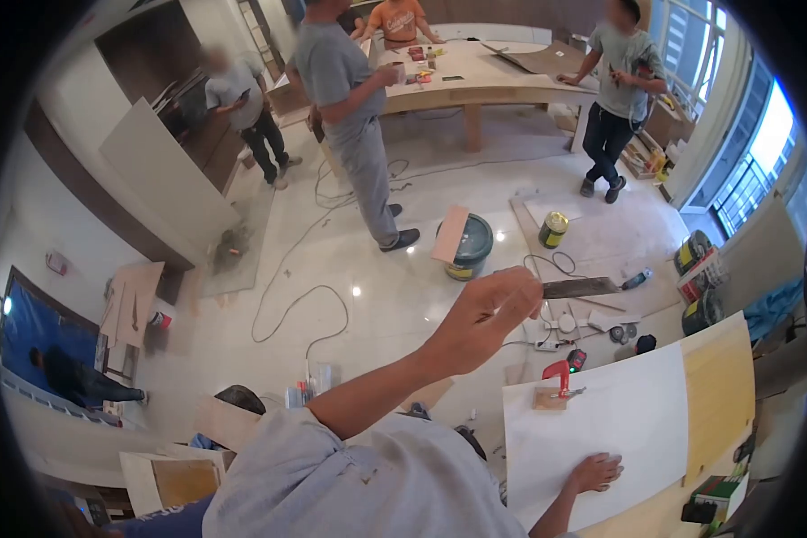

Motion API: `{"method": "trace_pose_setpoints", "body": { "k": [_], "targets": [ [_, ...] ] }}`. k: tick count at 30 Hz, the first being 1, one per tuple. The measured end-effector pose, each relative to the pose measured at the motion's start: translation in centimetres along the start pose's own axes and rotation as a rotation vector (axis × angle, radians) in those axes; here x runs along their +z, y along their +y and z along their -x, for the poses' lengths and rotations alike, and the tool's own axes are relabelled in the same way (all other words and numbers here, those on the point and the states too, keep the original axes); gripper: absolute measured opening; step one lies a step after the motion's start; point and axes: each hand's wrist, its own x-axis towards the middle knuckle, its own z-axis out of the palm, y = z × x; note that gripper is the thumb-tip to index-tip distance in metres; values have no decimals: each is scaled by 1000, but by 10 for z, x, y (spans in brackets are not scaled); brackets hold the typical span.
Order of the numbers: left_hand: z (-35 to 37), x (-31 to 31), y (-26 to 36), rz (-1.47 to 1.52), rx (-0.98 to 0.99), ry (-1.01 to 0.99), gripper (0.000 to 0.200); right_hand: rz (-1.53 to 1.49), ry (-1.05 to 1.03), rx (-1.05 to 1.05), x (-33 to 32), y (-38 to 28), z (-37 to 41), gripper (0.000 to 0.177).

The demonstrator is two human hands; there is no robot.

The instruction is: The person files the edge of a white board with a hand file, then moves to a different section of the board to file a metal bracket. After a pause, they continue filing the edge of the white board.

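My left hand (pixel 484 323) is raised in front of me, its fingers closed on the near end of a flat dark blade (pixel 581 288) that points right; its handle, if any, is hidden. My right hand (pixel 596 472) lies on a white board (pixel 592 439) at the lower right, with its fingers stretched out and nothing held. A red clamp (pixel 560 377) with a small wood block (pixel 550 398) grips the board's far edge. Beside the white surface runs a yellowish board strip (pixel 722 390).
A lidded bucket (pixel 475 242) and a yellow-green can (pixel 554 229) stand on the shiny floor. Cables (pixel 318 291) run across it. Power tools and discs (pixel 620 334) lie past the board. Several people stand around, some at a curved wooden table (pixel 466 90).
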Motion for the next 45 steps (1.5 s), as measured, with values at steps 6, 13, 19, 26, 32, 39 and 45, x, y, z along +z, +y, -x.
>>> {"method": "trace_pose_setpoints", "body": {
  "k": [6,13,19,26,32,39,45],
  "targets": [
    [32,-13,-76,-332,-334,124,45,-71,9,-29,0,4,4,53],
    [124,-46,-163,-644,-829,45,60,-80,13,-42,1,8,5,52],
    [140,-80,-253,-839,-915,-137,55,-49,40,-48,-2,3,5,50],
    [206,-146,-353,-1144,-1041,-573,41,26,16,-22,-4,-1,2,48],
    [241,-231,-427,-986,-1473,-327,45,9,146,-121,-3,-3,2,50],
    [175,-228,-437,-1019,-1352,-510,53,169,262,-323,-12,0,11,52],
    [141,-174,-391,-936,-1205,-500,51,249,437,-413,17,13,7,48]
  ]
}}
